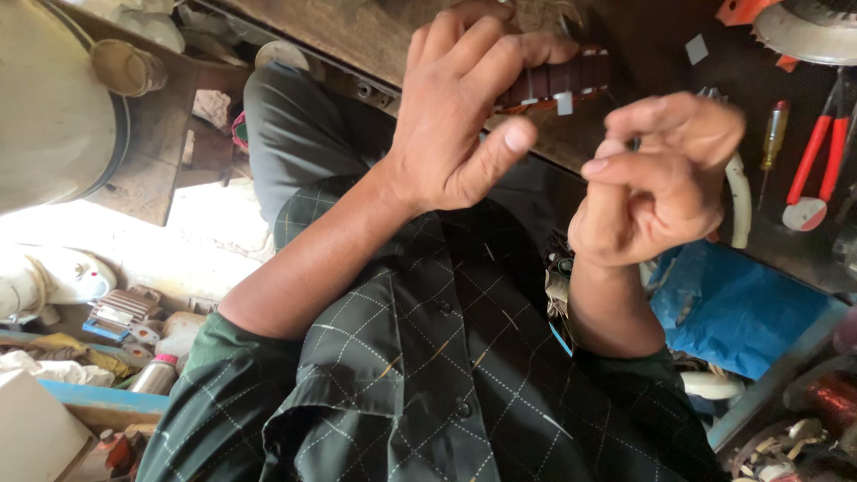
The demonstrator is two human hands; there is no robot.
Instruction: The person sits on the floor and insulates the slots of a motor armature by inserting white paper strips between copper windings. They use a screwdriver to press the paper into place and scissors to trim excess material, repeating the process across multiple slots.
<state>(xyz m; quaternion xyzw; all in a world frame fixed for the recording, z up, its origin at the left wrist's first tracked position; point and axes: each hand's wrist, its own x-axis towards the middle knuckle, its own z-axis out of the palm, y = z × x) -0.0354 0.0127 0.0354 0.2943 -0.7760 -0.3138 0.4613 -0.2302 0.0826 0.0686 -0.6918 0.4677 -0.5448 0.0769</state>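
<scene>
- Left hand: raised at the middle top of the view, fingers curled over a dark reddish-brown cylindrical part with pale slips of paper sticking out of it; thumb stretched out and free, grip closed around the part's left end.
- Right hand: just right of the left hand and slightly nearer, fingers bent inward with thumb tip against a fingertip in a pinch; cannot tell whether anything thin sits in that pinch.
- Cylindrical part: held above a dark workbench, far side of the scene, between the two hands.
- On the bench to the far right: red-handled pliers, a small screwdriver with a yellowish handle, a toothed metal disc at the top corner.
- Blue plastic sheet below the right wrist.
- Dark green checked shirt filling the near centre; assorted scrap parts on the left floor.
</scene>
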